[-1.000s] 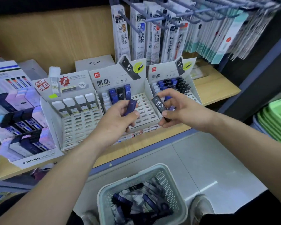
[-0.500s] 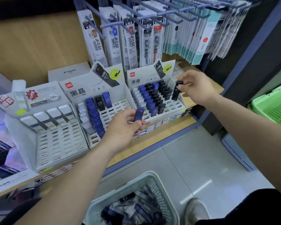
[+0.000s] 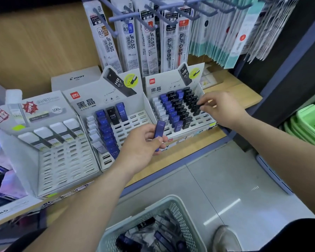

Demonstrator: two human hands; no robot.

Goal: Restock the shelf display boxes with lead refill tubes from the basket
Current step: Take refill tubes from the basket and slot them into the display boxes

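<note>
Head view: my right hand (image 3: 224, 108) has a narrow grip, fingertips pinching a black tube (image 3: 198, 106) at the right edge of the right display box (image 3: 164, 82), beside its packed black rows. My left hand (image 3: 140, 148) holds a blue tube (image 3: 158, 135) upright in a closed grip near the shelf's (image 3: 231, 88) front edge. The basket (image 3: 173, 198) of spare tubes sits on the floor below. My worry is that a crooked push into those tight rows could topple neighbours. The blue tube, gripped low, could slip.

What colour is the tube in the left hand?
Blue. The tube in the left hand shows best in the head view.
</note>
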